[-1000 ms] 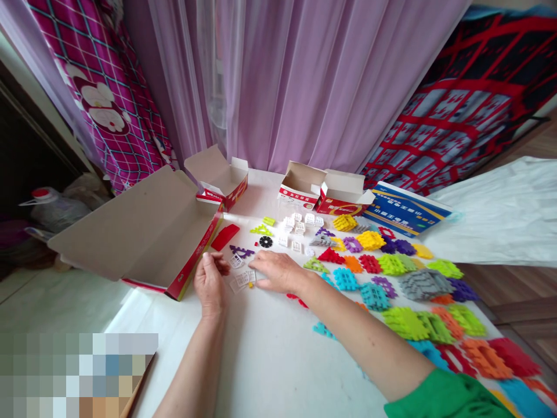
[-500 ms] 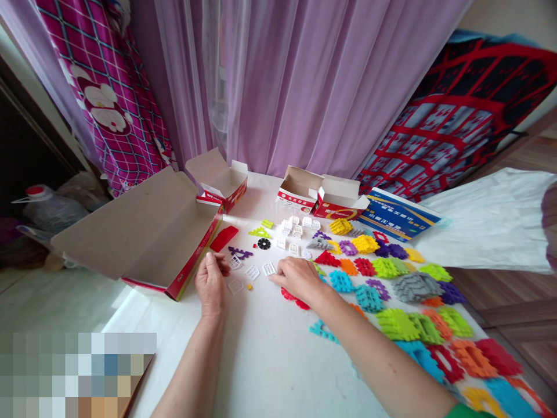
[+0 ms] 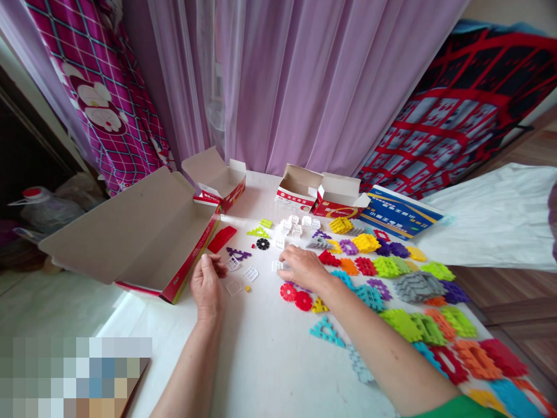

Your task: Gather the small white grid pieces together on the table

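A small white plastic window piece (image 3: 277, 266) is pinched in the fingers of my right hand (image 3: 300, 267), low over the table beside the pile of white window pieces (image 3: 289, 226). Near the large box my left hand (image 3: 208, 285) rests with curled fingers; whatever is inside them, if anything, is hidden. Just right of it lie more white window pieces (image 3: 250, 273), a purple triangle (image 3: 238, 253) and a tiny yellow piece (image 3: 248, 288). Red round pieces (image 3: 296, 296) lie below my right hand, and a black wheel (image 3: 262, 244) lies beyond.
A large open carton (image 3: 169, 244) stands at the left. Smaller open boxes (image 3: 298, 188) and a blue printed box panel (image 3: 400, 213) sit at the back. Stacks of coloured interlocking pieces (image 3: 402, 324) cover the right side of the white table (image 3: 261, 371).
My right hand has moved slightly right and away from me, taking a white window piece with it. The red round pieces now show fully. My left hand has stayed nearly still.
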A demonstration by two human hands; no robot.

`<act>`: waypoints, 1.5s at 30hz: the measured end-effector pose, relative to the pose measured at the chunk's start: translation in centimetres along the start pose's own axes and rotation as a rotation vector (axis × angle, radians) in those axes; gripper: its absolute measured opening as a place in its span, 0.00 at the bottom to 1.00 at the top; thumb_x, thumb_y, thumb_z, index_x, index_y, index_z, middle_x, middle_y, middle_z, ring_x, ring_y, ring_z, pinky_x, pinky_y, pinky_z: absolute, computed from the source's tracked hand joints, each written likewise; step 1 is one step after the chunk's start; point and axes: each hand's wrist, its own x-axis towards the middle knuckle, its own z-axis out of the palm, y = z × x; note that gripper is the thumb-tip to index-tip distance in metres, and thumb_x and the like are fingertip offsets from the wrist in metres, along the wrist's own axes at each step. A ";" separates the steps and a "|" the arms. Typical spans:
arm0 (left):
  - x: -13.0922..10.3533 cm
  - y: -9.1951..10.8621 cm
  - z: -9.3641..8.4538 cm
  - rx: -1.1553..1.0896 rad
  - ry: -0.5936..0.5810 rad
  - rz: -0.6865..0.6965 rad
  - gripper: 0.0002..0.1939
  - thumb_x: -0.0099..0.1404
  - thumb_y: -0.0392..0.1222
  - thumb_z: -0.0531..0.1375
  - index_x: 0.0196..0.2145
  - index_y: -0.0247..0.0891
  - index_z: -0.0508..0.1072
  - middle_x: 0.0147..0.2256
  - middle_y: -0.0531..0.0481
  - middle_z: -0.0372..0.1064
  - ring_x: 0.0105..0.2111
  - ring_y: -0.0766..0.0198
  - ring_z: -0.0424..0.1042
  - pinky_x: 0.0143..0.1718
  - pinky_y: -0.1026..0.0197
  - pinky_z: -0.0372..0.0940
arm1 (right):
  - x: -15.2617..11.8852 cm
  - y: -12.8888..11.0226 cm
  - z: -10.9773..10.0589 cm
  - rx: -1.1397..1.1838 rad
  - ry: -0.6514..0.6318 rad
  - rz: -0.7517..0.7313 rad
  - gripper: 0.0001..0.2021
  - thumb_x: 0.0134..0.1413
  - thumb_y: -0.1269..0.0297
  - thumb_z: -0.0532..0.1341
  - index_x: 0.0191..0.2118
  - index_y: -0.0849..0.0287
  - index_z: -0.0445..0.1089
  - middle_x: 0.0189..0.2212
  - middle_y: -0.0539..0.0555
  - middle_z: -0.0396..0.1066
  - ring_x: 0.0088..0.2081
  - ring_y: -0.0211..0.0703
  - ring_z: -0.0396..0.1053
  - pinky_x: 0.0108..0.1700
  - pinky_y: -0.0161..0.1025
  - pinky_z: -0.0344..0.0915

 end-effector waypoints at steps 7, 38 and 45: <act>0.0 -0.3 -0.1 0.001 0.006 0.003 0.22 0.61 0.60 0.56 0.27 0.36 0.71 0.20 0.55 0.65 0.19 0.70 0.64 0.21 0.67 0.59 | 0.6 6.1 -1.7 -0.085 0.060 0.155 0.16 0.56 0.54 0.59 0.46 0.55 0.73 0.48 0.55 0.71 0.46 0.48 0.71 0.44 0.39 0.62; 0.4 -1.0 -0.3 -0.038 0.007 -0.003 0.22 0.61 0.60 0.56 0.28 0.36 0.71 0.20 0.55 0.65 0.18 0.71 0.63 0.21 0.67 0.59 | 1.3 -8.0 0.1 -0.007 -0.031 0.029 0.18 0.55 0.54 0.59 0.47 0.60 0.72 0.45 0.60 0.73 0.45 0.49 0.72 0.43 0.40 0.65; 0.3 -0.7 -0.3 -0.043 0.002 -0.004 0.23 0.61 0.61 0.57 0.27 0.36 0.71 0.20 0.55 0.65 0.19 0.71 0.63 0.21 0.67 0.59 | 1.6 -6.1 -2.0 -0.131 -0.113 -0.034 0.16 0.53 0.60 0.60 0.46 0.61 0.73 0.44 0.61 0.74 0.45 0.51 0.73 0.42 0.40 0.65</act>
